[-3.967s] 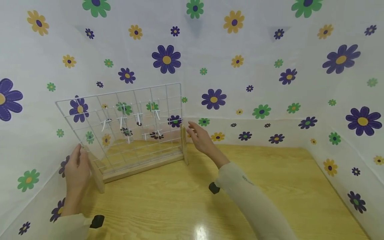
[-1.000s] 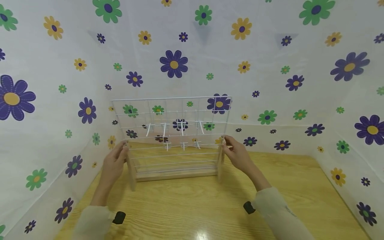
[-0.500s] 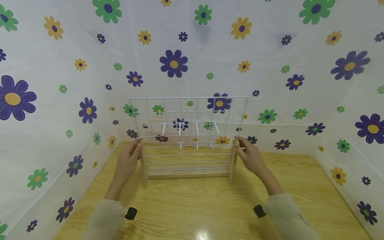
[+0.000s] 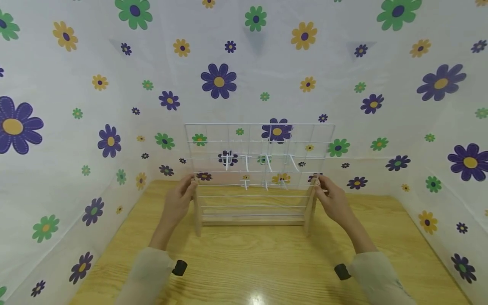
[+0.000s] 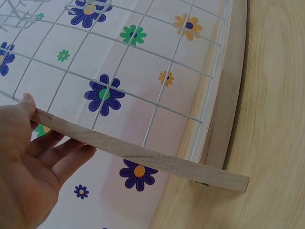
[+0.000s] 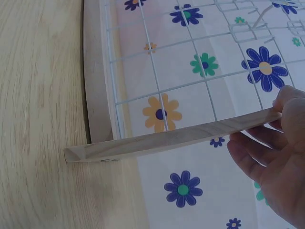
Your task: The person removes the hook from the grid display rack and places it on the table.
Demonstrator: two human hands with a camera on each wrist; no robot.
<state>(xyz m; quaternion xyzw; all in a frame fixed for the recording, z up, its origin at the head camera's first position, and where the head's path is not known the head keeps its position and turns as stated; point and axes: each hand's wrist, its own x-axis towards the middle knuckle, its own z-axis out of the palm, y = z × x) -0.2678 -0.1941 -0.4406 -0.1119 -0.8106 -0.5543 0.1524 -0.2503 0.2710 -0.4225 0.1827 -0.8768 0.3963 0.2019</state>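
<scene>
A white wire grid display rack (image 4: 253, 221) on a wooden stand rests upright on the table in the head view. White hooks (image 4: 246, 162) hang on its grid in two rows. My left hand (image 4: 177, 202) grips the top of the left wooden post; in the left wrist view, the thumb lies above that post (image 5: 143, 155) and the fingers are beneath. On the other side, my right hand (image 4: 334, 202) pinches the right post near its top. The right wrist view shows its thumb against the upper end of the post (image 6: 181, 135), fingers on the underside.
A wood-grain table (image 4: 244, 258) lies under the rack. White sheeting (image 4: 244, 63) printed with purple, green and yellow flowers rises behind and on both sides. Black wrist devices (image 4: 179, 267) show at both sleeves.
Earlier the rack stood angled at the left, with my right hand off it. Both hands now hold it; it has turned to face front and slid right to the middle.
</scene>
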